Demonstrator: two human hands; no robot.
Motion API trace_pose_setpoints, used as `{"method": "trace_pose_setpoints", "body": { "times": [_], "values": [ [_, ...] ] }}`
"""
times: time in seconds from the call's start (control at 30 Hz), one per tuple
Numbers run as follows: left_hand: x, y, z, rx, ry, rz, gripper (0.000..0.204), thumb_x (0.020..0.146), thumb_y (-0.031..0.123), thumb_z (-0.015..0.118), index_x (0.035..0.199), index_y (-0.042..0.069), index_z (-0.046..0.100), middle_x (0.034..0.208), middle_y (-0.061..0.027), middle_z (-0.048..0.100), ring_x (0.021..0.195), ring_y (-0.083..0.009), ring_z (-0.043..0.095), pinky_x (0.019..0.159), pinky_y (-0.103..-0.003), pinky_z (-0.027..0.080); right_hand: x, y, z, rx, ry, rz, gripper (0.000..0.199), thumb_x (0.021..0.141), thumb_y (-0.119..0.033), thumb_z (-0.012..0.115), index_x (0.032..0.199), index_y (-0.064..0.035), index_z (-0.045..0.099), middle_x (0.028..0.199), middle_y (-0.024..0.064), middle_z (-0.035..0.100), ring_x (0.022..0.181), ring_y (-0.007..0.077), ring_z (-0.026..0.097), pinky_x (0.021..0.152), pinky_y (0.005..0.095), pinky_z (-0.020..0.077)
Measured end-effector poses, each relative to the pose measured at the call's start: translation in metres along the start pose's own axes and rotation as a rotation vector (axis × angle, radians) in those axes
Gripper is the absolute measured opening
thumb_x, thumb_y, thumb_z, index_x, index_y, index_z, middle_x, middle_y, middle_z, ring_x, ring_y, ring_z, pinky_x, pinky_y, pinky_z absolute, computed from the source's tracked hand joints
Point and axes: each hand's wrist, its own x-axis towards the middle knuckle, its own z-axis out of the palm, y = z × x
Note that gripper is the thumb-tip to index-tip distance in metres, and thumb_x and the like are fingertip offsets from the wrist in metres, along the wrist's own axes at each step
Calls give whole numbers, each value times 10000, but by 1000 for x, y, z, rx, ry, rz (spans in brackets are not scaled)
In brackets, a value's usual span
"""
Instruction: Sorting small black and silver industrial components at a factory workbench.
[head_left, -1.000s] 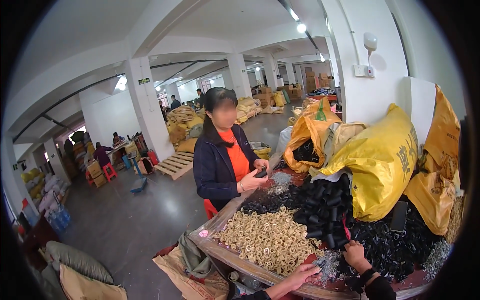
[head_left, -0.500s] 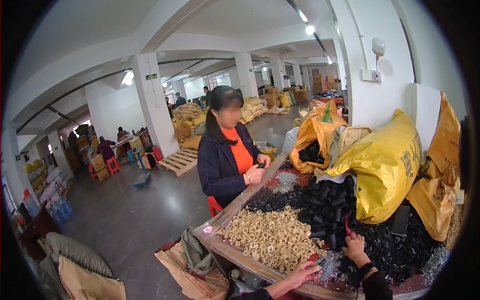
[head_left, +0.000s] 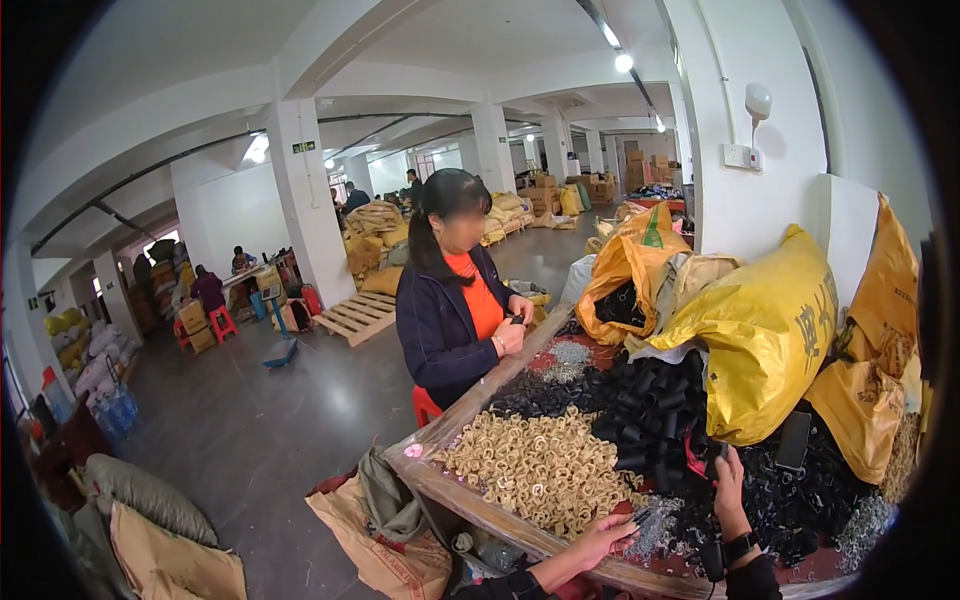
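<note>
Worktable (head_left: 470, 498) is packed: tan ring pile (head_left: 540, 465) in the near-left part, black tube heap (head_left: 650, 405) mid, small black parts (head_left: 800, 500) right. Yellow sacks (head_left: 770, 330) wall off the far right side. Left hand (head_left: 605, 540) sits at the ring pile's near edge, right hand (head_left: 728, 480) by the tubes; only a narrow gap of silvery bits (head_left: 660, 525) between them. Co-worker (head_left: 455, 300) blocks the far-left edge. Floor left of the table is open.

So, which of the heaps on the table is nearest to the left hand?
The tan ring heap: the left hand lies at its near edge, while the black tube heap sits further back, nearer the right hand.
</note>
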Motion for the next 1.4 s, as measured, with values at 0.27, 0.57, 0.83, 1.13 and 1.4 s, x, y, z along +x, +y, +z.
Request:
{"method": "trace_pose_setpoints", "body": {
  "times": [0.27, 0.57, 0.83, 1.13, 1.4],
  "values": [
    [-1, 1, 2, 5, -3, 14, 259, 835, 184, 546, 1055, 51, 516, 843, 13, 572, 670, -27, 509, 590, -153, 430, -10, -13, -15, 13, -152, 584, 394, 724, -180, 591, 1032, 54, 514, 822, 44, 573, 639, 102, 515, 549, 243, 415],
    [2, 5, 8, 21, 41, 10, 272, 838, 182, 541, 1078, 60, 511, 830, 27, 572, 641, -23, 483, 572, -149, 398, -40, -31, 1, -453, -565, 252, 254, 642, -151, 641, 815, 34, 621, 754, 100, 617, 639, 151, 567, 604, 258, 446],
    [1, 1, 10, 68, 18, -28, 305, 833, 160, 544, 1115, 52, 498, 816, 25, 574, 628, -25, 472, 548, -154, 383, -61, -44, 11, -693, -625, -76, 254, 584, -144, 641, 785, 9, 620, 694, 155, 589, 638, 232, 588, 603, 291, 459],
    [5, -2, 6, 73, -31, -50, 308, 830, 143, 546, 1114, 32, 497, 808, 11, 571, 625, -26, 465, 528, -158, 370, -68, -58, 12, -541, -689, 61, 257, 594, -163, 643, 784, 9, 619, 720, 148, 600, 635, 246, 599, 584, 304, 473],
    [2, 8, 7, 44, -61, -58, 326, 823, 150, 560, 1112, 14, 496, 780, 18, 552, 602, -30, 449, 509, -161, 356, -69, -54, 5, -420, -584, 204, 228, 629, -112, 633, 812, 23, 611, 733, 117, 610, 657, 182, 594, 611, 270, 462]
  ]
}}
